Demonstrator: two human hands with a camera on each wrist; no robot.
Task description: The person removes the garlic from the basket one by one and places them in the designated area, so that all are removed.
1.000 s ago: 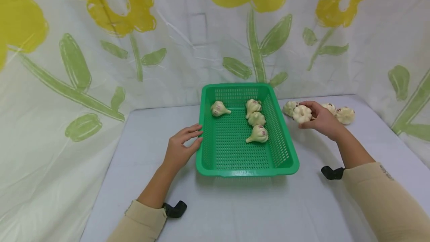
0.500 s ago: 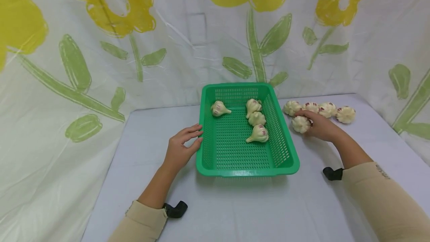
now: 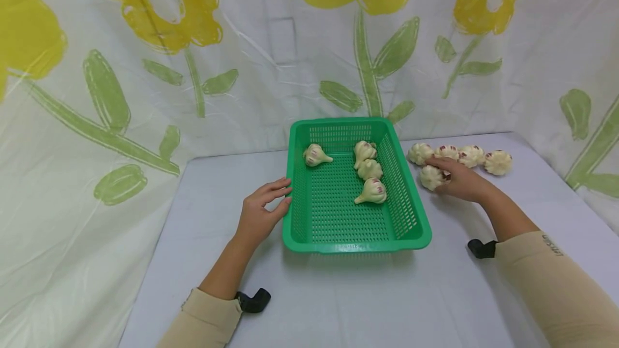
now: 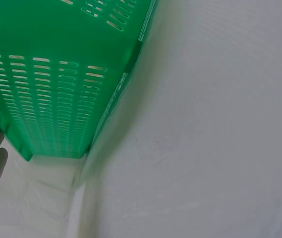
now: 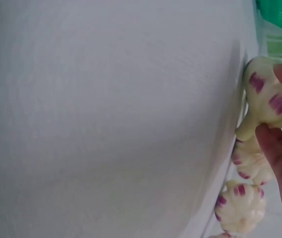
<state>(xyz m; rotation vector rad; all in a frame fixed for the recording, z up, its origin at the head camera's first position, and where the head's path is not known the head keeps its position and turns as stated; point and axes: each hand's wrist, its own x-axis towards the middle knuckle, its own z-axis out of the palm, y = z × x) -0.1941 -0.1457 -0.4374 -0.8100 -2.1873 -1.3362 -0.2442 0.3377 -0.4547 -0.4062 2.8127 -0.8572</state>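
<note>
Garlic bulb (image 3: 430,178), frame right: likely light, firm; right hand (image 3: 460,178) pinches belly, sensibly. Left hand (image 3: 257,212), spread, touches basket (image 3: 358,248).

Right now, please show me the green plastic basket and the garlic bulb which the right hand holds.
Green plastic basket (image 3: 358,247), head view: near rim.
Held garlic bulb (image 5: 268,93), right wrist view: rounded body.

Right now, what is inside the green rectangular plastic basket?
The green rectangular plastic basket holds four cream-white garlic bulbs: one at back left, three in a row toward the right. Its mesh floor is hidden directly beneath them.
</note>
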